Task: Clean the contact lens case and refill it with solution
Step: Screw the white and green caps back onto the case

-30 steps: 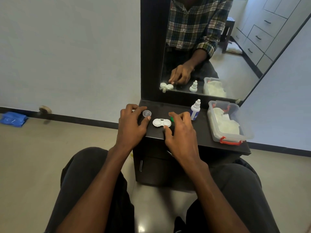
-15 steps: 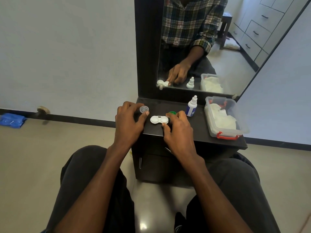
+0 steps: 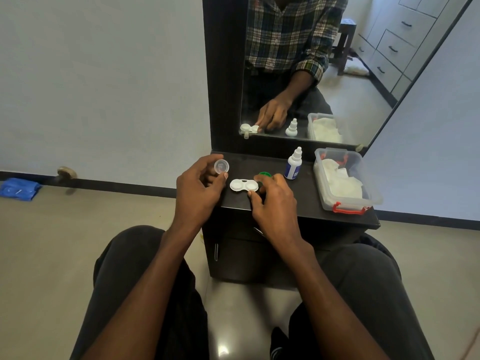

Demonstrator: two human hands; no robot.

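Contact lens case uncapped on the dark desk, both wells exposed, near the front edge.

Clear cap pinched in the left hand, lifted off to the left; green cap held under the curled fingers of the right hand, beside the case's right well. Solution bottle upright just behind; lidless tissue box well right. Open room between case and bottle; little before the drop-off.
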